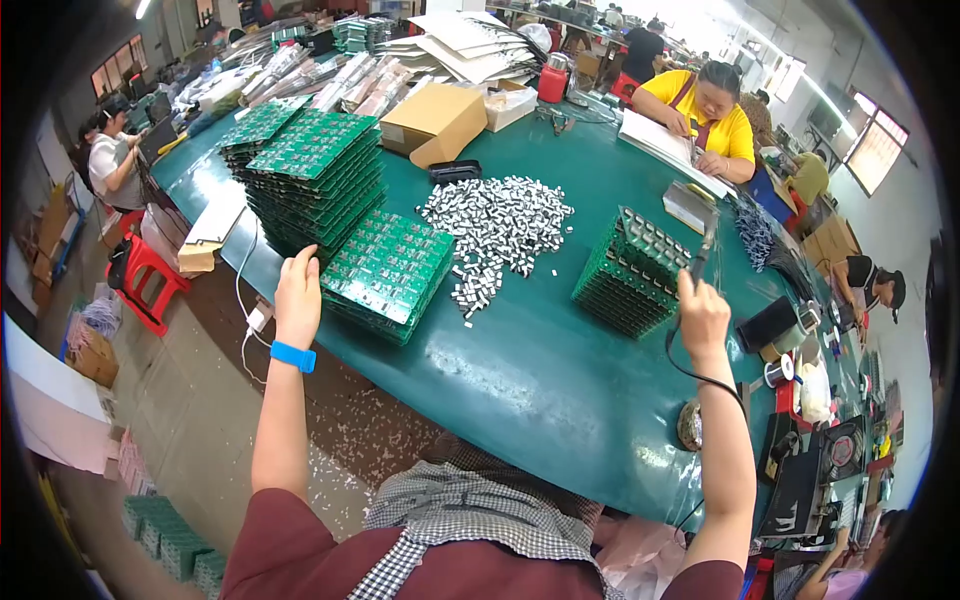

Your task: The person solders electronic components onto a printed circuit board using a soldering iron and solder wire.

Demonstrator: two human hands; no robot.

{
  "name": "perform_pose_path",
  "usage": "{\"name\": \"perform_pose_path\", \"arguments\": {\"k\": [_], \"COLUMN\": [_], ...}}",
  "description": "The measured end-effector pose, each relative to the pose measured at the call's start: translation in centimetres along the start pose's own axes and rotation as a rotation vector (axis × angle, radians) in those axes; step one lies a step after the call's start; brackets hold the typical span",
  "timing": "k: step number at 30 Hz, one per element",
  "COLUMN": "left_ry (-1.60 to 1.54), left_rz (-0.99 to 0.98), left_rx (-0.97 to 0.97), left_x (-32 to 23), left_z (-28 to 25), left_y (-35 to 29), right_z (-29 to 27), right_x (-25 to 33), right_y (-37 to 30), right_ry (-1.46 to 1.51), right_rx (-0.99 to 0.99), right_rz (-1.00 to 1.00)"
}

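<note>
My left hand (298,292), with a blue wristband, rests against the left edge of a low stack of green circuit boards (392,270) on the green table (540,370). My right hand (702,312) grips a soldering iron (703,250) with a black cord, its tip by a slanted stack of green boards (630,272). A heap of small silver metal parts (495,228) lies between the two stacks.
Taller stacks of green boards (318,172) and a cardboard box (434,122) stand further back. A person in yellow (712,112) works across the table. Solder spools (778,370), tools and black devices crowd the right edge. A red stool (148,282) stands left.
</note>
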State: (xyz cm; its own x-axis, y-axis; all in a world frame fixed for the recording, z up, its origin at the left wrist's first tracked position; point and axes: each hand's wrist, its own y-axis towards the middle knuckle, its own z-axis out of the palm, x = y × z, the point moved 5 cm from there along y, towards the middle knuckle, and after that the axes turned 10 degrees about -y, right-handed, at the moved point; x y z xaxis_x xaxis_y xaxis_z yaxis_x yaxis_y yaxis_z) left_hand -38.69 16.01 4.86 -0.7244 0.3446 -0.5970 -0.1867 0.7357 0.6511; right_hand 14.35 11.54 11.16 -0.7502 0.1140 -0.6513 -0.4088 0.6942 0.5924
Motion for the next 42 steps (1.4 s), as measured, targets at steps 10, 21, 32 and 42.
{"name": "perform_pose_path", "arguments": {"k": [10, 21, 32, 42], "left_ry": [-0.668, -0.847, -0.657, -0.677], "left_rz": [-0.09, 0.76, 0.742, 0.727], "left_rx": [0.389, 0.545, 0.599, 0.625], "left_x": [-18.7, -26.1, -25.6, -25.7], "left_z": [3.7, 7.6, 8.3, 8.8], "left_y": [-8.3, -16.7, -17.5, -17.2], "right_z": [-11.4, -17.2, -15.8, -15.7], "right_x": [-3.5, 4.6, 6.9, 6.7], "right_y": [-6.8, -21.3, -22.2, -21.9], "right_ry": [0.536, 0.834, 0.873, 0.849], "right_rx": [-0.314, 0.047, 0.023, 0.038], "right_rz": [0.198, 0.643, 0.684, 0.683]}}
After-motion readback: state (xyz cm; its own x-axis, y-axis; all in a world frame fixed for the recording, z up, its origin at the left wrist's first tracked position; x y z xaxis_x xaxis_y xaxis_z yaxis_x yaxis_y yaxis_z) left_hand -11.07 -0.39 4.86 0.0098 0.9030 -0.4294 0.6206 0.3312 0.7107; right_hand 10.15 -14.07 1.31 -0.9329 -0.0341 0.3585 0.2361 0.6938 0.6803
